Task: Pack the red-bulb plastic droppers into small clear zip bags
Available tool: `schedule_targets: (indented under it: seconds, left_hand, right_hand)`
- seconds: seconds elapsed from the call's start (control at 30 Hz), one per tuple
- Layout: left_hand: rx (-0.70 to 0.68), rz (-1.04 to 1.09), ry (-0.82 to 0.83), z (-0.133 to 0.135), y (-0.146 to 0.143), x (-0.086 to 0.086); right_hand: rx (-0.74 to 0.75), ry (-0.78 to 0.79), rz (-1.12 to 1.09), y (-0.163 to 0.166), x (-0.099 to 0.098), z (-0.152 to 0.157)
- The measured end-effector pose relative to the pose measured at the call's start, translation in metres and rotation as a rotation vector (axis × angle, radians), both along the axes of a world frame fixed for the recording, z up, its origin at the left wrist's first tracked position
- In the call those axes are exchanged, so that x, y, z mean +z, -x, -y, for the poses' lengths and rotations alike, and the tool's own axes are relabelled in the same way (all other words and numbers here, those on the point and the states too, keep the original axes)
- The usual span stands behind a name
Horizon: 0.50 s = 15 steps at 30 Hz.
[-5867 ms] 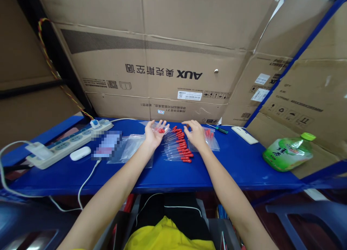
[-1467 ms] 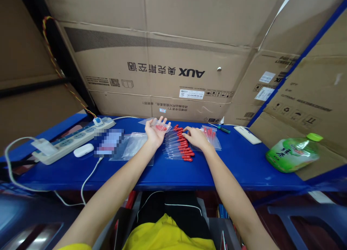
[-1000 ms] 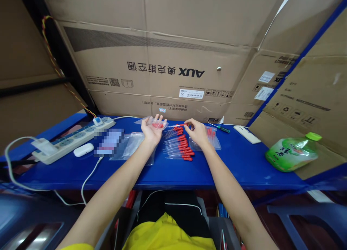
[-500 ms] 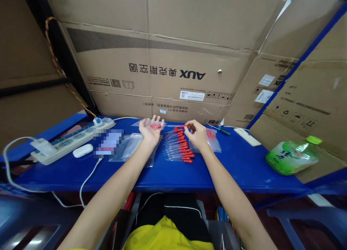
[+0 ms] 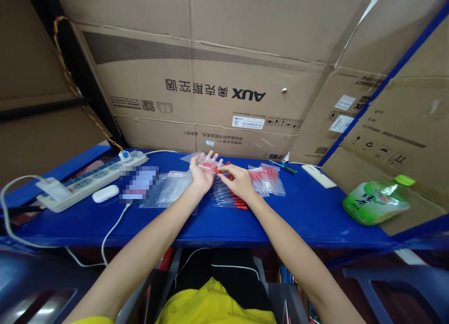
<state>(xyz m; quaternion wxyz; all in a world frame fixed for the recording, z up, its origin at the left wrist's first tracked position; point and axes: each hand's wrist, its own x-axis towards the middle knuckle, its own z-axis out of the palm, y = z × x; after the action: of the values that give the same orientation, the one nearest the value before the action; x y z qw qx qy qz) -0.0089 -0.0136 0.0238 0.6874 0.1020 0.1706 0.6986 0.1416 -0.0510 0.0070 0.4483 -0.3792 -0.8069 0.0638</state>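
My left hand [image 5: 202, 174] is palm up with its fingers partly spread, holding a small clear plastic bag [image 5: 207, 163] with red-ended pieces inside. My right hand [image 5: 239, 181] pinches the red end of a dropper [image 5: 218, 171] at the bag's right side; its thin tube is hard to make out. Below the hands lies a row of droppers [image 5: 224, 197] with clear thin tubes and red bulbs, partly hidden by my right hand. Filled clear bags of red-ended droppers [image 5: 270, 176] lie just right of that hand.
Flat plastic bags [image 5: 171, 188] lie left of the droppers, beside a blurred phone [image 5: 140, 184], a white case [image 5: 105, 194] and a power strip [image 5: 94, 179]. To the right are a screwdriver [image 5: 289, 168], a white device [image 5: 318, 176] and a green bottle [image 5: 377, 201]. Cardboard [image 5: 217, 71] walls the back.
My right hand has moved left from the row to the bag, bringing a dropper with it. My left hand has shifted slightly right with the bag, and the filled bags are less hidden.
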Motion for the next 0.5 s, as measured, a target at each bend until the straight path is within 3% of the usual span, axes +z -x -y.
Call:
schedule_targets:
  seconds: [0.5]
  left_hand:
    - [-0.148, -0.073, -0.049, 0.012, -0.017, -0.006]
  right_hand:
    - [-0.106, -0.045, -0.021, 0.005, -0.004, -0.001]
